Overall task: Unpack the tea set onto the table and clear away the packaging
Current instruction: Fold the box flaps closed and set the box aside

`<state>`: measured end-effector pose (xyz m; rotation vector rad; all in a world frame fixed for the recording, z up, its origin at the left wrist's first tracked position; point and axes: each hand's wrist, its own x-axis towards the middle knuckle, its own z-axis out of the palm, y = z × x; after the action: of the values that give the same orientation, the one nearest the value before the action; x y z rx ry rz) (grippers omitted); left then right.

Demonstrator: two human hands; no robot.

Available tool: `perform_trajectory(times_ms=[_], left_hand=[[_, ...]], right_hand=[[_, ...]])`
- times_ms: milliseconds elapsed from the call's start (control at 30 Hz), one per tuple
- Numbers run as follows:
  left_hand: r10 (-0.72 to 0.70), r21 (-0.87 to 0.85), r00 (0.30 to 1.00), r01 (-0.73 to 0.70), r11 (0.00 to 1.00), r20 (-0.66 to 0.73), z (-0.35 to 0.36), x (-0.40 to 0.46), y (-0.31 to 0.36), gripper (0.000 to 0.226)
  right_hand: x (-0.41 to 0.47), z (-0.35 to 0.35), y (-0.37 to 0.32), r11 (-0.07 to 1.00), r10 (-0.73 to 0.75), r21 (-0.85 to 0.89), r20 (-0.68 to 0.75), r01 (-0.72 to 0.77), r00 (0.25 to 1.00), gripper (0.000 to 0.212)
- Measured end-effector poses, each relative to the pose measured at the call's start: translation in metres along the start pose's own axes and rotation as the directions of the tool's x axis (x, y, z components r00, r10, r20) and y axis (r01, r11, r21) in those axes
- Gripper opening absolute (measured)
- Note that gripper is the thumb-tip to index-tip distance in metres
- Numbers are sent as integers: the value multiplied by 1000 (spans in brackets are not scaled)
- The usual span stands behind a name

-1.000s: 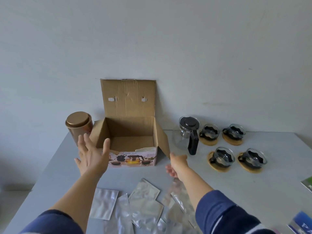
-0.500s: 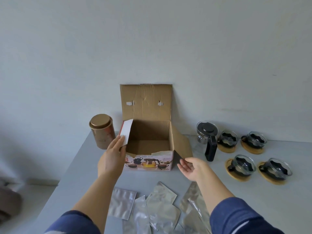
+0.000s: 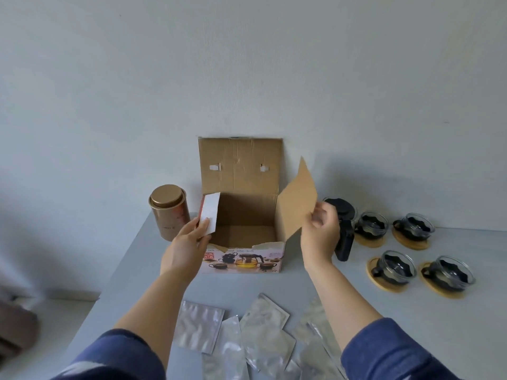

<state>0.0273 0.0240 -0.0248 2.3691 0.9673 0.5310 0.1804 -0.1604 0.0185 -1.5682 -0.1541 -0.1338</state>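
An open cardboard box with a printed tea-set picture on its front stands at the back of the grey table; I see nothing inside it. My left hand pinches the box's left side flap, turned up and inward. My right hand grips the right side flap, raised above the rim. The rear lid stands upright against the wall. Right of the box stand a glass teapot with a black lid and handle, partly behind my right hand, and several glass cups on wooden coasters.
A gold tea canister stands left of the box, near the table's left edge. Several empty silvery plastic bags lie spread on the near part of the table between my forearms. A white wall rises right behind the box.
Both hands have reached the box and taken its side flaps: the left one lifted first, then the right one swung up from hanging outward. The view shifted left, moving the box toward the centre.
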Motion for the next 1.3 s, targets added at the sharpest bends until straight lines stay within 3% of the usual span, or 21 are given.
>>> perform_trajectory(times_ms=[100, 200, 333, 467, 567, 700, 767, 933, 1133, 1300], left_hand=[[-24, 15, 1000, 23, 1000, 21, 5, 0, 6, 43], [-47, 25, 996, 45, 999, 77, 6, 0, 5, 47], [-38, 65, 991, 30, 997, 130, 5, 3, 1, 62], [-67, 62, 989, 59, 996, 135, 5, 12, 5, 63], [-78, 47, 988, 73, 996, 131, 8, 18, 6, 63], [-91, 16, 988, 90, 996, 129, 14, 22, 2, 62], [-95, 7, 988, 95, 995, 125, 16, 24, 1, 62], [-79, -13, 991, 81, 997, 111, 18, 31, -2, 63], [-81, -14, 990, 84, 996, 117, 16, 36, -1, 63], [-102, -41, 989, 106, 993, 104, 12, 38, 4, 64]], right_hand=[[-6, 10, -2, 916, -286, -232, 196, 328, 938, 18], [-11, 20, 8, 756, -374, -362, 444, 545, 814, 20], [-14, 32, 15, 572, -304, -446, 664, 688, 683, 17], [-9, 44, 18, 490, -138, -520, 747, 700, 651, 23], [8, 55, 17, 632, -87, -519, 691, 576, 718, 32], [53, 75, -12, 903, 5, -394, 409, 172, 912, 54], [76, 83, -31, 940, 84, -338, 378, 53, 922, 64], [102, 99, -55, 977, 30, -205, 402, 58, 915, 72], [115, 105, -55, 963, -20, -242, 378, 119, 926, 40], [101, 92, -58, 984, -71, -140, 236, 107, 969, 13]])
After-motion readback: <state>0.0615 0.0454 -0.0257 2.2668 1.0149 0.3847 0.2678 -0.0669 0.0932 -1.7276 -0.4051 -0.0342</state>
